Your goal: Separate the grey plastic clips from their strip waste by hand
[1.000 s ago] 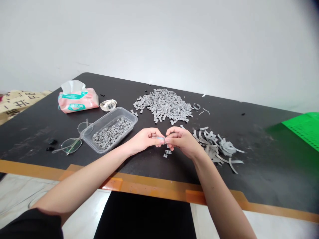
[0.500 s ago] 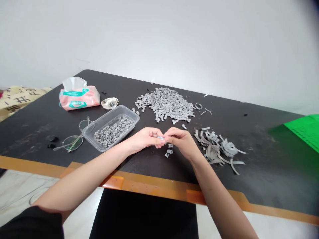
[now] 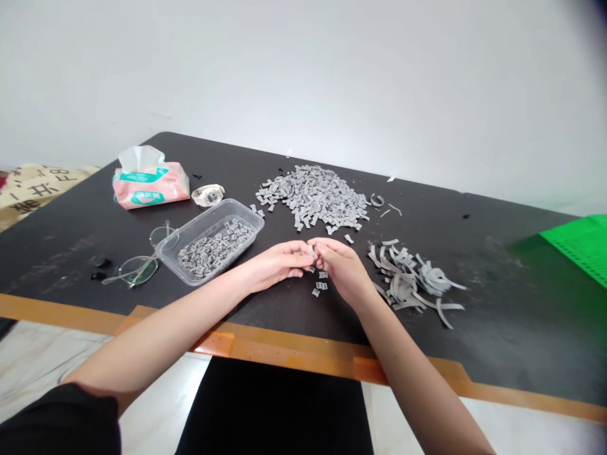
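Observation:
My left hand (image 3: pixel 279 262) and my right hand (image 3: pixel 340 262) meet above the front middle of the table. Between their fingertips is a small light-grey strap piece (image 3: pixel 312 251), pinched from both sides; fingers hide much of it. Just below lie several small grey slotted buckles (image 3: pixel 321 286) on the black surface. To the left, a clear plastic box (image 3: pixel 175 262) contains many similar grey buckles (image 3: pixel 213 253). Behind my hands rises a heap of short grey strap pieces (image 3: pixel 322 196). Longer curled grey strips (image 3: pixel 403 278) lie in a loose bunch beside my right hand.
A pair of glasses (image 3: pixel 137 270) touches the box's left side. Farther back are a pink tissue pack (image 3: pixel 152 186) and a white roll-like item (image 3: pixel 208 196). A green perforated sheet (image 3: pixel 581 246) sits at far right. Orange tape (image 3: pixel 294 351) lines the front edge.
My fingertips have turned the small strap piece more upright, and my right fingers have curled in and shifted slightly left. The view has moved a little; the other things stay where they were.

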### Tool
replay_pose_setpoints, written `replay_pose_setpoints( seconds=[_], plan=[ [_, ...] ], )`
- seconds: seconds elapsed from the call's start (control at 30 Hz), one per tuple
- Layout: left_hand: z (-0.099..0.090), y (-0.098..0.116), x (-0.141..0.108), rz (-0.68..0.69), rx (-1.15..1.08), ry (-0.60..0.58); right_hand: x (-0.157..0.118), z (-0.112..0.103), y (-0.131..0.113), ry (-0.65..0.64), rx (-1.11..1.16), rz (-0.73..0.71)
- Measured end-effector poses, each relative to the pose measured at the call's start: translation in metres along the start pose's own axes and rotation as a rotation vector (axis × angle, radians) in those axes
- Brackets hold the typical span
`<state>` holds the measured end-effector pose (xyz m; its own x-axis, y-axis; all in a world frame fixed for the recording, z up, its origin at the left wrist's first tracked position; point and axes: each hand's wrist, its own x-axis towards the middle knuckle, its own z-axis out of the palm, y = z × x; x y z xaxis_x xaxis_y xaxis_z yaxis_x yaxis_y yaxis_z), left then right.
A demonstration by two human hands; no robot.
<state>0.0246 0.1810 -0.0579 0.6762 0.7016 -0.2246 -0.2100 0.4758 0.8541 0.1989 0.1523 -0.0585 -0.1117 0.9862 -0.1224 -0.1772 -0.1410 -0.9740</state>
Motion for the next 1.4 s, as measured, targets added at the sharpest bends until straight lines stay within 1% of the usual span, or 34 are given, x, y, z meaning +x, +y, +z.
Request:
replay_pose_setpoints(
  seconds=[0.07, 0.1, 0.17, 0.23, 0.3, 0.33, 0.4, 0.47, 0.53, 0.6, 0.67, 0.73, 0.8, 0.9, 1.0, 1.07, 1.17, 1.27, 1.33, 1.4],
  plan=[
    [0.0, 0.001, 0.0, 0.036, -0.062, 0.044, -0.001, -0.002, -0.002, 0.04, -0.07, -0.099],
    [0.0, 0.002, -0.001, 0.052, -0.083, 0.055, -0.001, -0.003, -0.003, 0.023, -0.131, -0.172],
    [0.0, 0.002, -0.001, 0.075, -0.126, 0.05, -0.003, -0.004, -0.002, -0.041, -0.332, -0.368],
    [0.001, 0.002, -0.002, 0.085, -0.184, 0.036, -0.004, -0.003, 0.001, -0.059, -0.593, -0.593],
    [0.003, 0.0, -0.002, 0.079, -0.222, 0.023, -0.003, -0.001, 0.007, -0.006, -0.819, -0.773],
    [0.004, -0.001, -0.002, 0.071, -0.229, 0.018, -0.002, -0.001, 0.009, 0.037, -0.896, -0.834],
    [0.006, -0.003, -0.003, 0.057, -0.232, -0.001, -0.002, -0.001, 0.012, 0.125, -1.003, -0.921],
    [0.008, -0.004, -0.003, 0.045, -0.243, -0.011, -0.002, -0.002, 0.013, 0.182, -1.061, -0.983],
    [0.009, -0.004, -0.004, 0.037, -0.252, -0.005, -0.003, -0.004, 0.011, 0.196, -1.069, -1.029],
    [0.009, -0.003, -0.005, 0.034, -0.249, 0.013, -0.005, -0.005, 0.007, 0.19, -1.03, -1.047],
    [0.009, -0.002, -0.006, 0.049, -0.216, 0.036, -0.007, -0.005, 0.003, 0.162, -0.956, -1.005],
    [0.01, -0.001, -0.006, 0.1, -0.146, 0.077, -0.009, -0.004, 0.0, 0.112, -0.845, -0.897],
    [0.01, 0.0, -0.006, 0.176, -0.032, 0.144, -0.01, -0.002, -0.003, 0.067, -0.711, -0.754],
    [0.011, 0.002, -0.007, 0.282, 0.198, 0.248, -0.01, 0.003, -0.006, 0.071, -0.498, -0.502],
    [0.013, 0.005, -0.009, 0.341, 0.412, 0.306, -0.009, 0.006, -0.006, 0.081, -0.276, -0.235],
    [0.015, 0.007, -0.011, 0.358, 0.518, 0.323, -0.008, 0.007, -0.005, 0.06, -0.145, -0.115],
    [0.016, 0.008, -0.013, 0.37, 0.643, 0.317, -0.006, 0.007, -0.005, 0.04, -0.014, -0.041],
    [0.015, 0.006, -0.013, 0.405, 0.772, 0.319, -0.005, 0.006, -0.005, 0.057, 0.007, -0.04],
    [0.013, 0.005, -0.014, 0.461, 0.927, 0.349, -0.005, 0.005, -0.005, 0.079, -0.006, -0.049],
    [0.012, 0.003, -0.014, 0.529, 1.128, 0.38, -0.005, 0.005, -0.004, 0.096, -0.015, -0.045]
  ],
)
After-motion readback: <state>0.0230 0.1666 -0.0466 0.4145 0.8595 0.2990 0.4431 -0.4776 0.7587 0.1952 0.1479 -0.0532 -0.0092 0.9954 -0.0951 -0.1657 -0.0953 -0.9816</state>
